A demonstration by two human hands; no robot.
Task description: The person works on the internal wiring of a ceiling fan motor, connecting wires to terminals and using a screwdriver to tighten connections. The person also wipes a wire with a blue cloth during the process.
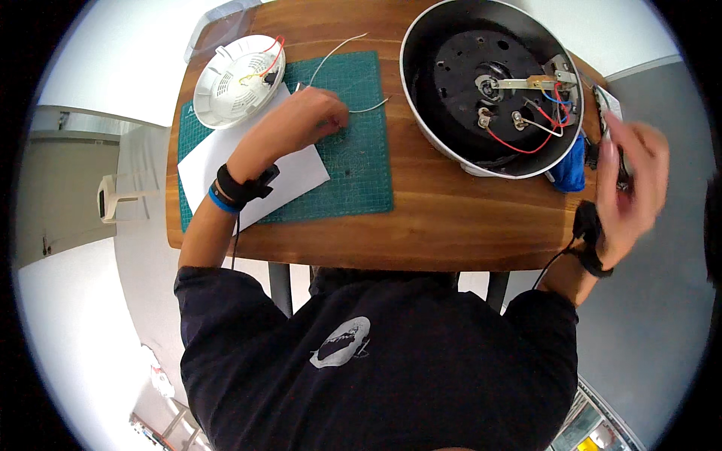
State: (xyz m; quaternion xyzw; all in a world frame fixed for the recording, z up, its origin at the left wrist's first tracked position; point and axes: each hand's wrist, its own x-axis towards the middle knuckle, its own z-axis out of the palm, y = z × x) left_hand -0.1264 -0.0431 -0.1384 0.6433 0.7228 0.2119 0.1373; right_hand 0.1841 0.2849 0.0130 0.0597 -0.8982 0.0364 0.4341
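Observation:
My left hand [299,126] has its fingers curled over a green cutting mat [359,179], beside white wires [368,107]; whatever it holds is hidden. White paper [297,182] lies under that arm. A white slotted plastic dish [229,90] with red and yellow wires sits at upper left. To the right is a round metal housing [440,98], black inside, with a bracket, terminals and red, blue and white wires. My right hand [632,177] is raised beside it at the table's right edge, fingers bent and slightly blurred; what is in them is unclear.
The wooden table [436,233] holds a blue pouch [570,169] beside the housing, a white strip-like object [604,98] at the right edge and a clear plastic container [210,26] at the back left. A pale plastic chair [109,197] stands left of the table.

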